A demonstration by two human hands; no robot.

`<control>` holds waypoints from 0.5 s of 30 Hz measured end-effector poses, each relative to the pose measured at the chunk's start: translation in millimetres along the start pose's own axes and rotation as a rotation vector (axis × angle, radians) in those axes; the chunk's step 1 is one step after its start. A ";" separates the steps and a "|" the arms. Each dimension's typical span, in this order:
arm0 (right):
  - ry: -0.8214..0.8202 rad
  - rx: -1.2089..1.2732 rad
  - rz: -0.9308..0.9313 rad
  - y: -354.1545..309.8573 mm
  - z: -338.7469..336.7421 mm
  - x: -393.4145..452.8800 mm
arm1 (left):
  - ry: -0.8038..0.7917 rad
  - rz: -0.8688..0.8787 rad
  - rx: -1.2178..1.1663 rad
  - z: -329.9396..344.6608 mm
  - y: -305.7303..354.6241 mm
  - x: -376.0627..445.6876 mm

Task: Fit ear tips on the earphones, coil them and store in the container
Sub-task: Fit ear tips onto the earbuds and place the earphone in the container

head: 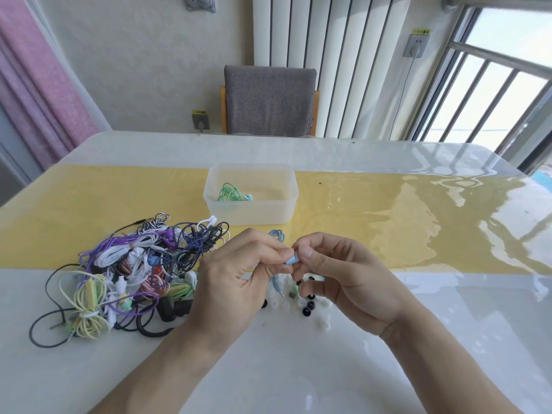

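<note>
**Hands engaged in tip fitting on blue earphone**

Left hand [236, 270] and right hand [331, 271] both pinched a small light-blue earbud [292, 259] above scattered black and clear silicone ear tips [307, 306]; fitting judged under way. Coiling follows. Translucent plastic container [251, 194] stood beyond on the counter [418, 339], holding green earphones [231, 194]. Tangled multicoloured earphone pile [134, 270] crowded the left.

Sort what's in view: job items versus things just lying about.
Job: light blue earbud pinched by left hand and right hand; loose ear tips; earphone pile; container.
Lying about: chair; wall socket.
</note>
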State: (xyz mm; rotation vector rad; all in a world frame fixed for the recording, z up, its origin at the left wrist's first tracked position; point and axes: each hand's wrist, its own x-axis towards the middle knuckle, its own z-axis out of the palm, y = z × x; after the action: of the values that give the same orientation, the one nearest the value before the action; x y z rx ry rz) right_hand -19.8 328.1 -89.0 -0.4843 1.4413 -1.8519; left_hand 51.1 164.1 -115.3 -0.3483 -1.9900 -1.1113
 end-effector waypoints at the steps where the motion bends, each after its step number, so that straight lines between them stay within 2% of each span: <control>1: 0.000 0.005 0.006 0.0 0.6 -0.1 | 0.004 0.009 0.009 -0.2 -0.3 -0.1; 11: 0.054 0.012 -0.002 -1.6 -1.4 -1.2 | 0.013 0.027 0.024 0.1 -0.3 0.5; 15: 0.076 -0.081 -0.063 1.7 1.5 -0.4 | 0.017 0.011 0.026 -0.2 -2.8 -1.1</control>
State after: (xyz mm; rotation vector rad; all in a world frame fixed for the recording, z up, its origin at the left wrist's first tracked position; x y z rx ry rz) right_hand -17.9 327.2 -90.0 -0.5095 1.5734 -1.8846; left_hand 50.3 162.5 -117.8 -0.3346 -1.9840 -1.0773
